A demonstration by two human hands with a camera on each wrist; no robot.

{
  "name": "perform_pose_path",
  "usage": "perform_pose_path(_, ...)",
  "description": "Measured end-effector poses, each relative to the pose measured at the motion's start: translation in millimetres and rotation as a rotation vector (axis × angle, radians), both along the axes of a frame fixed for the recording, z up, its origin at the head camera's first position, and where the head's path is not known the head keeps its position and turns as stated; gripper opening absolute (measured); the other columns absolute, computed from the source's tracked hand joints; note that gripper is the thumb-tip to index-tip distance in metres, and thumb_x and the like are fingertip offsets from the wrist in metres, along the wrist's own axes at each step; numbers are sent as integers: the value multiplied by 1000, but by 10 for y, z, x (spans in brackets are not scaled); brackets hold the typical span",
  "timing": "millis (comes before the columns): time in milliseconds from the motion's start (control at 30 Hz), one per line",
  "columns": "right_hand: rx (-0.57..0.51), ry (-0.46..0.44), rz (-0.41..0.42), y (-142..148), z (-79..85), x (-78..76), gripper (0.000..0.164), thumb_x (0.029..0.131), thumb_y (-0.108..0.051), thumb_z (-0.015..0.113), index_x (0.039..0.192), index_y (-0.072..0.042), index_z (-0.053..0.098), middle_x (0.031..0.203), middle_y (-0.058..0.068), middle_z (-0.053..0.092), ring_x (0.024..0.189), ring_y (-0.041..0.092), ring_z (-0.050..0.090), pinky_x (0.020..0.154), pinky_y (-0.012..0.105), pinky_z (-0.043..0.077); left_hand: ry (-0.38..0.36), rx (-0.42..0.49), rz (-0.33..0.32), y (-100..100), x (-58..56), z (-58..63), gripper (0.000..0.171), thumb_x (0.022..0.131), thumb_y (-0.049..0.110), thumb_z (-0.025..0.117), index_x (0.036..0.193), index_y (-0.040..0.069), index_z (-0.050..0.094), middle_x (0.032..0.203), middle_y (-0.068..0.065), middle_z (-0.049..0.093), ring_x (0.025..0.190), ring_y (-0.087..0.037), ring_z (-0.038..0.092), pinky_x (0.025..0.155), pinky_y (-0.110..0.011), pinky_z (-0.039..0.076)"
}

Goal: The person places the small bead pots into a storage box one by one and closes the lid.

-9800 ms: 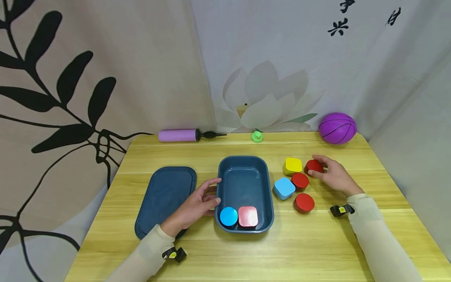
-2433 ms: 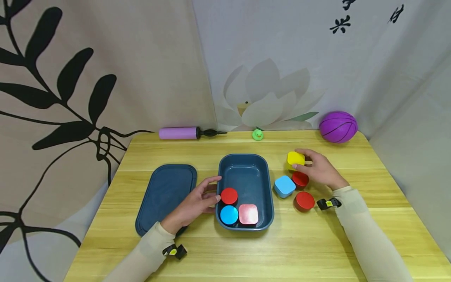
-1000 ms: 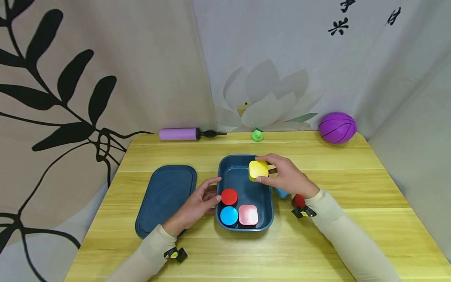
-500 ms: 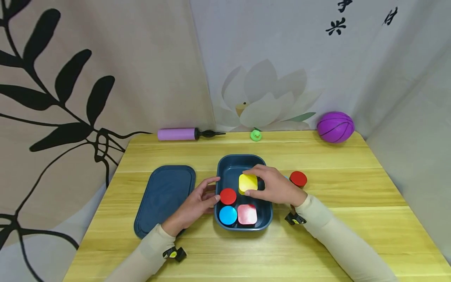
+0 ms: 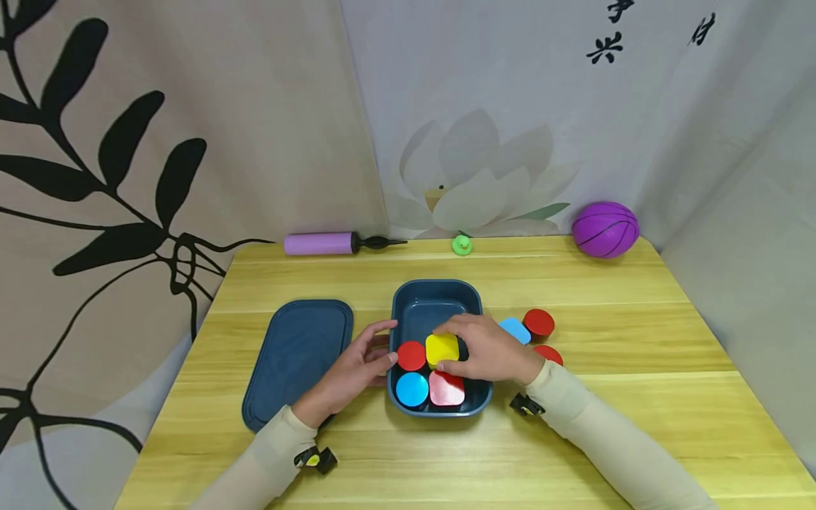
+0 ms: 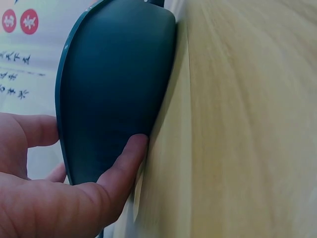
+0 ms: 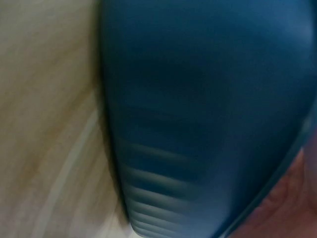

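Observation:
My right hand [image 5: 491, 348] pinches a yellow rounded-square block [image 5: 441, 348] between thumb and fingers, low inside a dark blue rectangular box [image 5: 433, 309]. Beside it in the box lie a red round block [image 5: 411, 355], a blue round block [image 5: 411, 389] and a pink rounded-square block [image 5: 447, 389]. The yellow block overlaps the pink one's far edge in the head view. My left hand [image 5: 353, 368] touches the box's left wall from outside. In the left wrist view the thumb [image 6: 130, 156] lies against that wall and a finger reaches its rim. The blurred right wrist view shows the box's outer wall [image 7: 198, 114].
A flat dark blue lid [image 5: 299, 354] lies left of the box. To its right are a light blue block [image 5: 515, 330] and two red round blocks [image 5: 538, 323], partly behind my right hand. A purple pump [image 5: 321, 244], green duck [image 5: 462, 245] and purple ball [image 5: 605, 229] line the back.
A red round block went from the table into the box. Then my right hand took the yellow block and brought it left, down beside the red one. My left hand stayed at the box.

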State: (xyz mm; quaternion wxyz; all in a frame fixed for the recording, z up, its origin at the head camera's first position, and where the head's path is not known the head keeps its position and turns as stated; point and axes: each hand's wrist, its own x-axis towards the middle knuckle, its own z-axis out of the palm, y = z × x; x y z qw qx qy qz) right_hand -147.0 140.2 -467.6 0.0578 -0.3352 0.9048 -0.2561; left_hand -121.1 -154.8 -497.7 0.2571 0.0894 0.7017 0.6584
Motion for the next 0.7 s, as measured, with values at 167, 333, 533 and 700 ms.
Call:
perform_pose_path(167,52,30,13,-15,-29,22,54,91,-48,79,136,-18,71,128,-3,73,117,16,67,99,42,57,-5,-4,0,8,3,19,67,107,27,65,165,26,31,163,-21,39,139,-35,55,95,-43,61)
perform_pose_path(333,70,26,5,-41,-16,33,56,92,-50,77,137,-17,71,130,0,73,118,20,67,101,47,55,-14,2,2,-4,-2,29,67,107,27,65,165,26,31,163,-21,40,139,-34,55,95,-44,61)
perform_pose_path(533,68,28,9,-42,-7,42,54,94,-49,76,137,-17,71,131,1,73,120,21,66,102,50,54,-11,4,-2,-15,-12,3,66,108,27,64,165,27,31,162,-20,41,137,-31,56,95,-43,61)
perform_pose_path(700,-1,12,30,5,5,55,51,97,-44,74,139,-14,70,134,0,71,122,20,66,103,47,56,-13,12,13,-5,2,-28,64,108,26,64,164,28,33,160,-20,42,130,-27,58,92,-40,61)
